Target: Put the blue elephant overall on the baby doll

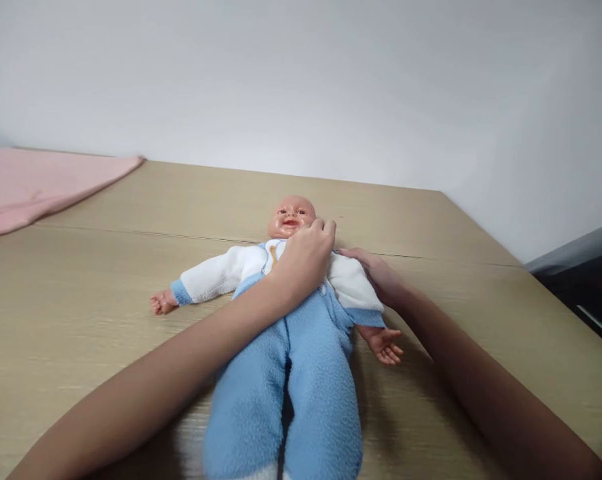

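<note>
A baby doll (293,217) lies on its back on the table, its head toward the wall and its arms spread. It wears a fleece outfit (323,373) with white sleeves, blue legs and blue cuffs. Across the doll's chest reaches my left hand (311,260), its fingers curled closed on the cloth at the shoulder on the right side, just below the chin. My right hand (378,273) is beside that same shoulder, fingertips at the cloth behind the white sleeve. Part of its fingers is hidden by the sleeve. What exactly the fingertips pinch is covered.
A pink cloth (55,183) lies at the far left of the wooden table (81,293). A seam runs across the tabletop. Behind the table stands a pale wall (301,87). A dark object (585,280) is beyond the right edge.
</note>
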`<state>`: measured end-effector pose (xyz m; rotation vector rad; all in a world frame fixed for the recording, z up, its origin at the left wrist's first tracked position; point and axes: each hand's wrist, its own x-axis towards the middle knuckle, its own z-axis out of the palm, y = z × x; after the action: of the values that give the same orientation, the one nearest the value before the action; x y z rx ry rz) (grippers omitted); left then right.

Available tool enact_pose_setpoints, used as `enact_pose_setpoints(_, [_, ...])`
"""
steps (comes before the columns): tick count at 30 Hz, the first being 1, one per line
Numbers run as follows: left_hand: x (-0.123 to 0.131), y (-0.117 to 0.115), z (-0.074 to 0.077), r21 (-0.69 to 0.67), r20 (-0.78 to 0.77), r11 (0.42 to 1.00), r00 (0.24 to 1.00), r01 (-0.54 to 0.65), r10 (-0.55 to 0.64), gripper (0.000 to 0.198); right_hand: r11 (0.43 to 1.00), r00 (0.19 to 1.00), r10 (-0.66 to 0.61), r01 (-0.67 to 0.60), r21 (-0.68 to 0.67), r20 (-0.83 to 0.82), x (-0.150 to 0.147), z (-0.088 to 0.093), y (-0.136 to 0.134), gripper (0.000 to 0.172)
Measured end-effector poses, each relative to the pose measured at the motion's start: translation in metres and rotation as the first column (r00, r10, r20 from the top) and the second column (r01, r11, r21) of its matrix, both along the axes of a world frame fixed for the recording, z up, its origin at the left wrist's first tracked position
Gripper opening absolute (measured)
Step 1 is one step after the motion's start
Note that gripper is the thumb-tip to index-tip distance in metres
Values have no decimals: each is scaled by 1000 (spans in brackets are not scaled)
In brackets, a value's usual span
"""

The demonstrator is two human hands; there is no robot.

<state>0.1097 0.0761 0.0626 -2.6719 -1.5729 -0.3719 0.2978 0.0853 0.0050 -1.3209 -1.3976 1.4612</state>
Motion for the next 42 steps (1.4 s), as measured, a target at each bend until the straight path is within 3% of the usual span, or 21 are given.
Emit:
enact_pose_setpoints(2, [1,2,-2,-5,-7,1000,1000,1,-1,35,1000,998,-9,8,25,59,0,8,-8,34])
enact_pose_setpoints(4, [2,2,-3,-11,-11,1000,1000,2,-2,34,994,982,42,-59,87,187,2,18,-19,59])
enact_pose_setpoints(6, [2,2,-3,-17,-20,1000,1000,-6,5,36,960,909,165,-236,148,382,8,28,-31,85])
enact_pose_setpoints(7, [1,1,-3,-19,-28,1000,999,-16,15,38,927,844,227,-340,157,486,13,34,-36,90])
enact_pose_setpoints(9, [1,0,-2,-19,-46,999,998,-33,32,41,861,712,283,-484,157,643,25,45,-42,89])
enact_pose_setpoints(11, [0,-2,-1,-13,-58,999,998,-38,37,41,821,610,282,-553,143,740,40,53,-41,80])
enact_pose_setpoints(16, [1,0,-5,12,-66,1000,998,5,-4,38,809,346,205,-586,41,915,67,48,-20,34])
enact_pose_setpoints(17, [0,1,-7,24,-58,1000,998,13,-11,34,811,295,142,-582,60,945,68,44,-19,34])
enact_pose_setpoints(19, [-3,-1,-11,72,-6,997,1000,26,-26,23,789,258,-43,-583,191,965,63,38,-24,52])
enact_pose_setpoints(21, [-10,-6,-14,159,92,986,994,43,-58,20,717,338,-231,-575,394,912,48,36,-42,67])
enact_pose_setpoints(22, [-16,-11,-15,202,151,978,985,55,-87,23,673,402,-288,-561,483,869,38,37,-55,66])
enact_pose_setpoints(23, [-23,-17,-16,234,211,970,971,66,-117,25,638,478,-303,-541,548,825,27,39,-68,56])
enact_pose_setpoints(24, [-30,-23,-17,251,269,965,952,76,-145,24,640,543,-272,-515,571,795,17,41,-82,44])
enact_pose_setpoints(25, [-38,-30,-18,253,326,964,931,85,-168,21,656,596,-237,-484,579,767,9,42,-94,29])
enact_pose_setpoints(27, [-55,-43,-20,226,423,970,888,87,-178,17,712,683,-172,-412,569,710,-1,40,-109,18])
enact_pose_setpoints(30, [-83,-59,-32,193,534,981,835,33,-134,17,833,832,-61,-262,488,551,2,23,-108,23])
enact_pose_setpoints(33, [-115,-70,-53,135,624,989,780,-55,-41,22,958,982,55,-104,268,182,8,2,-93,28])
enact_pose_setpoints(37, [-151,-84,-78,10,617,999,787,-33,20,22,997,991,21,-11,79,-132,-2,-12,-80,36])
enact_pose_setpoints(40, [-160,-93,-84,-124,581,992,810,-4,76,21,999,965,-14,24,33,-262,-12,-13,-80,38])
enact_pose_setpoints(42, [-157,-96,-83,-217,617,976,773,-14,148,21,998,955,-27,42,44,-296,-15,-14,-81,32])
